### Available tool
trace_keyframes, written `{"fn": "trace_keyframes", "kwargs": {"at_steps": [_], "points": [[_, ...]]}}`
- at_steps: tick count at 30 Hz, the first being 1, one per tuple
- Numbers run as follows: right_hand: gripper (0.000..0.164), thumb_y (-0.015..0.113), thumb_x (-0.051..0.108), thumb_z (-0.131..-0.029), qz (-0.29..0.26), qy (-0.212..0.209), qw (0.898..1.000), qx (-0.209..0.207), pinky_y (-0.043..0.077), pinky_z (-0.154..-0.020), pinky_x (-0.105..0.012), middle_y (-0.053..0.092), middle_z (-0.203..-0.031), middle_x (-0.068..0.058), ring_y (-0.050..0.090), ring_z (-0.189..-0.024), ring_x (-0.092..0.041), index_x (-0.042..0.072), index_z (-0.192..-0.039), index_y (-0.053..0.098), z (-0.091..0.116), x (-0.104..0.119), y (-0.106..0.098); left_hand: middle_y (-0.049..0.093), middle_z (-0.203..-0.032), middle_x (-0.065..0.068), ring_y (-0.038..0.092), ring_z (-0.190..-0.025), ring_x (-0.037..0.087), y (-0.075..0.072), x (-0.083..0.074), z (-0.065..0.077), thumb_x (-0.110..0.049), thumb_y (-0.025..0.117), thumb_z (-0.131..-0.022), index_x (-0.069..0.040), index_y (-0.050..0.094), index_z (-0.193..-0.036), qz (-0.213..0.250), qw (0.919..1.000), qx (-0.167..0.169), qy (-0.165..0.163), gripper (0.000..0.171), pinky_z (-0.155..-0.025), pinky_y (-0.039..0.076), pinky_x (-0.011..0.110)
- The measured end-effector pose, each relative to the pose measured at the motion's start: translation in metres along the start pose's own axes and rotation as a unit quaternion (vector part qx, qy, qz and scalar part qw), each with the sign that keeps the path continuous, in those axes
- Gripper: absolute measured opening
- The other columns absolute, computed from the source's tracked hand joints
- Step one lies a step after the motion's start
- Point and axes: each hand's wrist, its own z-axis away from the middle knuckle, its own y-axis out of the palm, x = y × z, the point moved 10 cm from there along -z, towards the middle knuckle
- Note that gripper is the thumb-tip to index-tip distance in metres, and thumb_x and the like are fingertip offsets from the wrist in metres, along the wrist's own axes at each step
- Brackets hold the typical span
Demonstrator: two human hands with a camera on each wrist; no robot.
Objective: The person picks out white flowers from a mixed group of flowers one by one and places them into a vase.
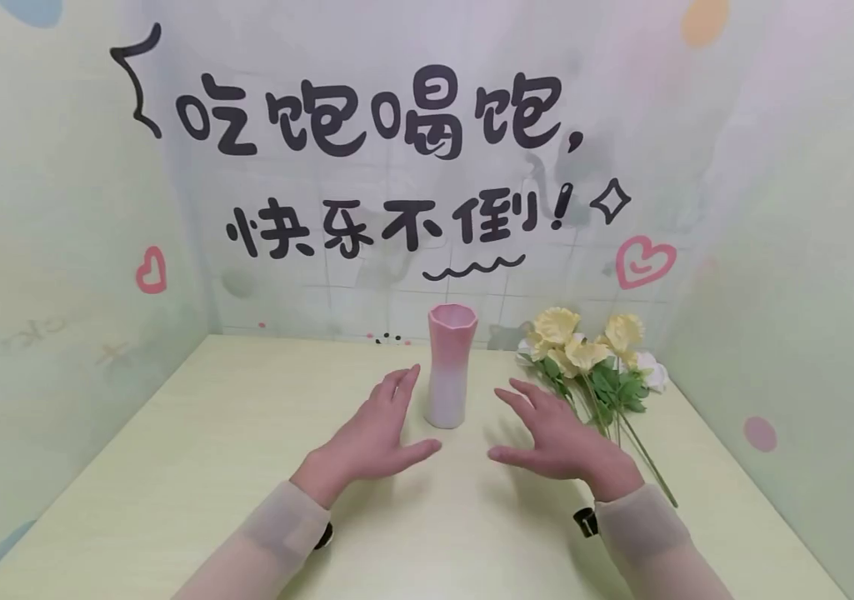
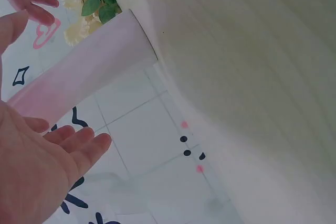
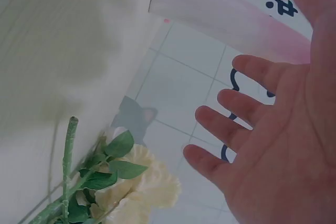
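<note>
The vase (image 1: 447,379) stands upright on the desk (image 1: 179,433), apparently steady on its own base. The left hand (image 1: 372,437) and right hand (image 1: 557,433) are apart, one on each side, fingers loosely extended and gripping nothing; overlap makes any left fingertip contact hard to judge. Flowers (image 1: 587,354) lie to the right, their thin stems probably unable to stand alone.

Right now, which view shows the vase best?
The head view: it shows the vase whole, rim to base, unobstructed. Left wrist shows body and base, right wrist only part of both; neither shows the rim.
</note>
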Motion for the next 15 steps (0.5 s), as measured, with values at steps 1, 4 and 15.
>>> {"fn": "trace_keyframes", "kwargs": {"at_steps": [1, 4, 15], "points": [[0.09, 0.075, 0.06, -0.099, 0.003, -0.002, 1.0, -0.004, 0.032, -0.126, -0.079, 0.034, -0.176, -0.022, 0.036, -0.159, -0.055, 0.014, -0.169, 0.043, -0.001, -0.001, -0.001, 0.028, -0.176, 0.024, 0.041, -0.158, 0.045, -0.001, 0.001, -0.003, -0.052, 0.079, -0.098, -0.004, 0.014, -0.175, 0.013, 0.9999, -0.007, -0.003, 0.112, -0.127, 0.045, 0.059], [0.082, 0.075, 0.051, -0.101, 0.013, -0.003, 1.0, -0.014, 0.039, -0.123, -0.076, 0.037, -0.174, -0.024, 0.04, -0.157, -0.054, 0.01, -0.166, 0.046, -0.005, -0.006, -0.003, 0.024, -0.176, 0.027, 0.041, -0.159, 0.046, -0.001, 0.006, -0.012, -0.049, 0.079, -0.098, 0.0, 0.013, -0.174, 0.052, 0.9982, -0.027, -0.012, 0.112, -0.128, 0.044, 0.059], [0.074, 0.07, 0.044, -0.107, -0.016, 0.056, 0.998, -0.038, 0.042, -0.122, -0.073, 0.041, -0.167, -0.03, 0.045, -0.152, -0.054, 0.002, -0.163, 0.046, -0.015, -0.046, -0.028, 0.026, -0.178, 0.026, 0.039, -0.162, 0.042, 0.007, 0.014, -0.051, -0.05, 0.08, -0.096, -0.001, 0.015, -0.175, 0.2, 0.974, -0.06, -0.088, 0.113, -0.131, 0.038, 0.064]]}}
